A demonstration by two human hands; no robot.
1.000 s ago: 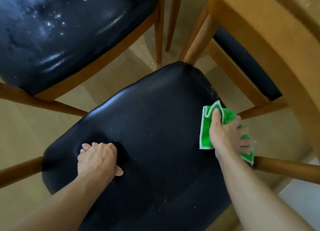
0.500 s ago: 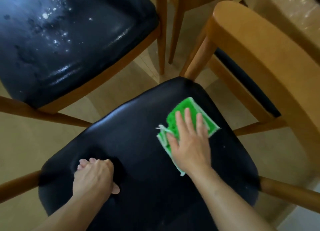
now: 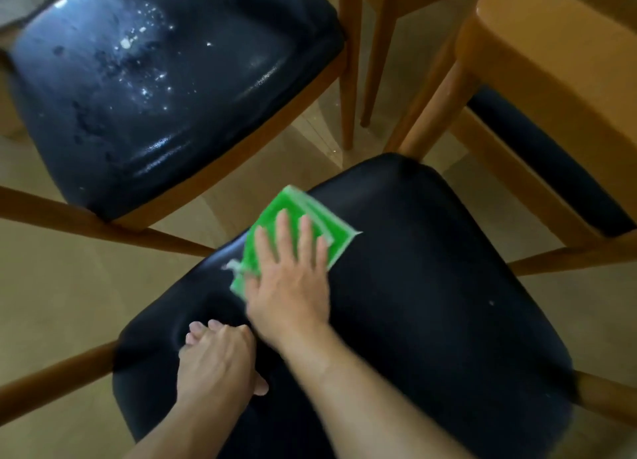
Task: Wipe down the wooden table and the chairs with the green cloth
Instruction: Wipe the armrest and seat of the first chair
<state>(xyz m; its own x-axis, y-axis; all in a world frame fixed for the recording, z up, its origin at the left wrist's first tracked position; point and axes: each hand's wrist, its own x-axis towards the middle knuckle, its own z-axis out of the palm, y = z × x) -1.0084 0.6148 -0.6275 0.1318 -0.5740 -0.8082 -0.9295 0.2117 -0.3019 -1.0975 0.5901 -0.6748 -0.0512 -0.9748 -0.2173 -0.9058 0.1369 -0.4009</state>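
Black, glossy upholstery covers the near chair seat (image 3: 431, 303), on which both hands are placed. The green cloth (image 3: 293, 231), folded and edged in white, is pressed flat against the far left part of this seat by the right hand (image 3: 289, 286); the fingers (image 3: 282, 231) are held straight and slightly spread over the cloth, nothing being pinched, and the palm lies on the cloth's near edge. One corner of the cloth is seen past the seat's left edge, though motion blur makes its outline soft. The left hand (image 3: 217, 365) is planted on the near left part of the same seat, its fingers curled under against the cushion, which is dented around them; nothing is held in it. The right forearm is crossed just beside the left hand. A second chair (image 3: 155, 90), with a black seat marked by pale specks and smears, is seen at upper left on wooden legs. A third chair's wooden backrest (image 3: 551, 79) is seen at right. Pale flooring (image 3: 51, 279) is visible between the chairs.
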